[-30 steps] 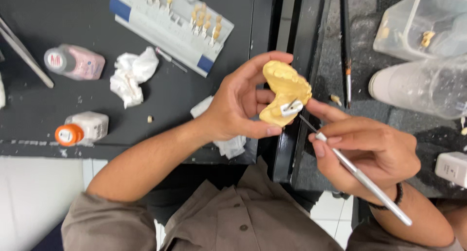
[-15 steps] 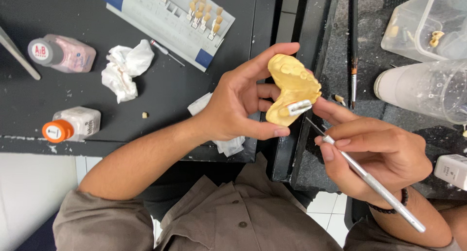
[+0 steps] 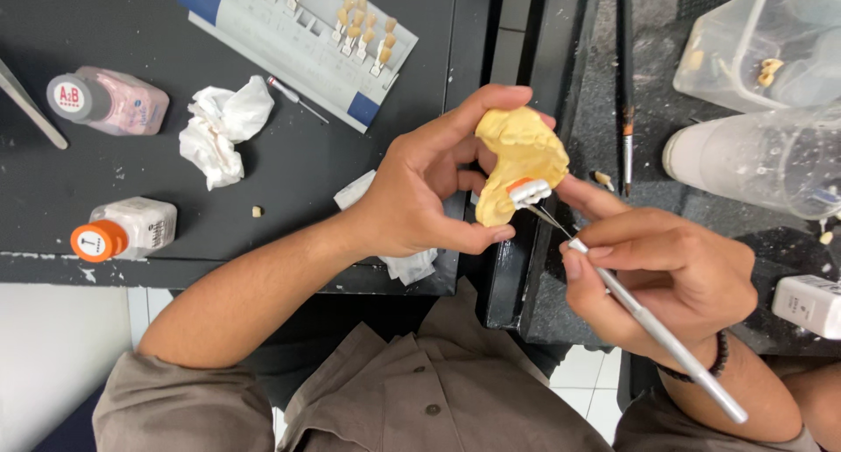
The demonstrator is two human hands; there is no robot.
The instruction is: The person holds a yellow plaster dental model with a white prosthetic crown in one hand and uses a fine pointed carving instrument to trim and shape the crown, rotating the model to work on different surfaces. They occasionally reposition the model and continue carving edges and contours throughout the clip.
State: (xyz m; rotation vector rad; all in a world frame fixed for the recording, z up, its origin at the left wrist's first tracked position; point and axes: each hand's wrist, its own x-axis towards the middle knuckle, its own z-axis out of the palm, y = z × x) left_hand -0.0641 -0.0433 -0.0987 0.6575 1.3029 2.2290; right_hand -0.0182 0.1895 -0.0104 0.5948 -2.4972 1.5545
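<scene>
Shifted slightly rightward, the left hand [image 3: 420, 185] grips the yellow dental cast [image 3: 519, 158] while the right hand [image 3: 670, 272] pinches a fine brush [image 3: 644, 321] at its unfinished white crown [image 3: 530, 191].

One head-worn view, steeply downward and close over the hands, dark worktable [image 3: 289, 180] beyond.

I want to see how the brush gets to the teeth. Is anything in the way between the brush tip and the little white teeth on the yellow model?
Nothing visible. The right hand aims the brush tip straight at the white teeth on the yellow model, which the left hand grips by its sides.
</scene>
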